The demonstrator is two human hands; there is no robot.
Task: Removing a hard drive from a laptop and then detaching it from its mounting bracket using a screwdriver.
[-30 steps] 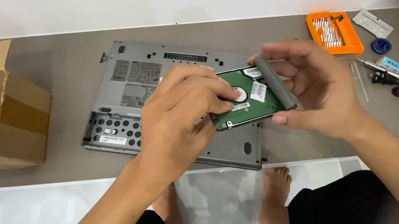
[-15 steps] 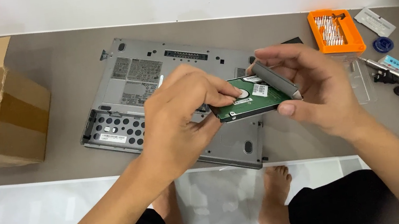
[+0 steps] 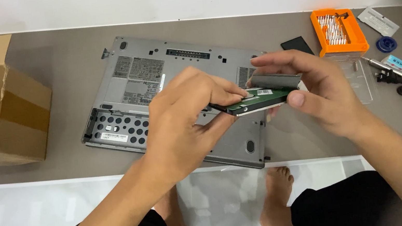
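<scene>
We have tipped the hard drive [image 3: 257, 101] from label-up to nearly edge-on above the upturned laptop [image 3: 155, 82] at the counter's [image 3: 62, 59] front edge, left hand [image 3: 182, 126] fingers pinching its near end, right hand [image 3: 313, 92] fingers gripping its grey bracket [image 3: 275, 80], which looks close to separating.

bare forearms, black shorts [image 3: 340, 209], bare feet [image 3: 275, 192].
</scene>
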